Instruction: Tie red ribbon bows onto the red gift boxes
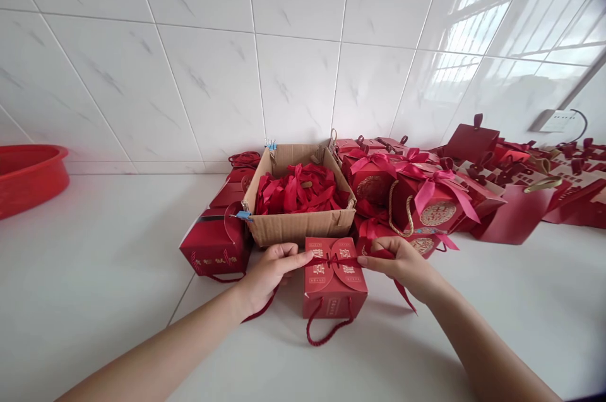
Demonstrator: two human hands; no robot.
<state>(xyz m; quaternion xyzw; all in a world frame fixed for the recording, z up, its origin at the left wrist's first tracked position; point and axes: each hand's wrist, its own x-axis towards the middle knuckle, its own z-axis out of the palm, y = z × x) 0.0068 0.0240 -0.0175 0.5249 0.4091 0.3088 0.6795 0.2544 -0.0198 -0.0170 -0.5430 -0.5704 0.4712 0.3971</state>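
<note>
"Which box are they handling?"

"The small red gift box (334,301), on the near side of the carton (298,225). Its rounded flaps meet on top, with pale gold characters on both, and a twisted cord handle (330,334) loops from the side facing the person."

"And the hands?"

"The left hand (265,272) has thumb and finger closed on one side of the dark red ribbon (335,260); the right hand (404,263) pinches the other side. It runs across the flaps with a small knot in the middle, and a tail hangs beneath the right hand."

"What's around them?"

"The carton is full of loose red ribbons (300,190), blue clips (243,215) on its left corners. It stands close behind the gift box. Left of the carton are darker red boxes (218,244); right of it, a crowded pile of boxes with pink-red bows (435,200), one with a gold rope handle (401,216). Farther right are more red packages (521,212)."

"That red basin (35,178)?"

"Far left of the carton, on the same white worktop (118,263). Behind the carton rises a glossy, grey-veined tiled wall (203,74), reflecting a barred window on the far right."
</note>
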